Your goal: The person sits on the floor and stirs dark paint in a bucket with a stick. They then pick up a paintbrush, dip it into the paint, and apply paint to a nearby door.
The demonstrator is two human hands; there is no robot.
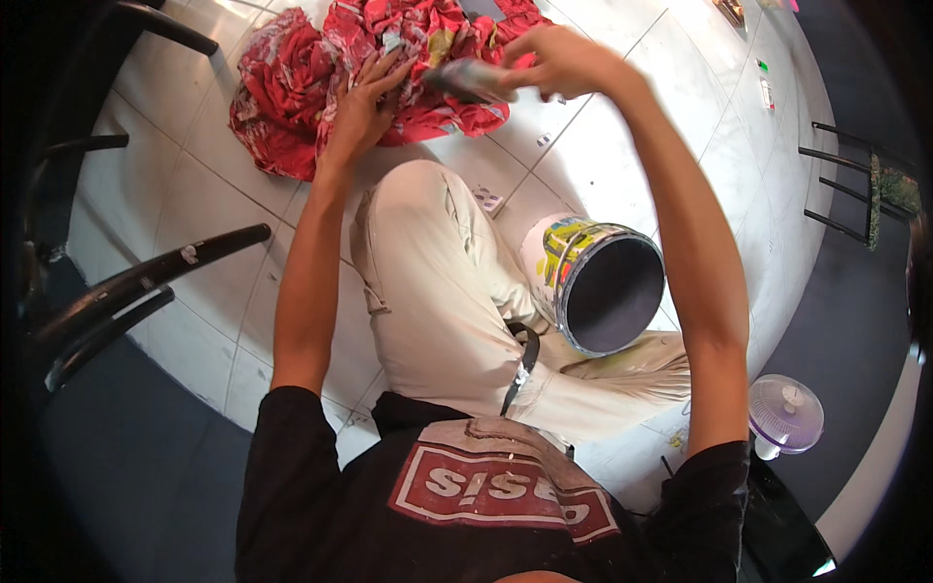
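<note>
A large heap of crumpled red patterned cloth (282,87) lies on the tiled floor in front of me, at the top of the view. My left hand (369,102) rests on the heap with its fingers spread. To its right, my right hand (559,63) grips a dark, brush-like tool with a pale end (471,81). Motion smears this tool, so its exact kind is unclear. The tool's dark end is over the cloth, close to my left fingers; whether it touches the cloth I cannot tell.
A paint bucket (544,248) stands tilted by my bent legs, its dark inside facing me. Dark chair legs (155,277) reach in at the left. A metal frame (841,189) is at the far right. A small purple fan (785,413) sits at lower right. A small packet (486,199) lies near my knee.
</note>
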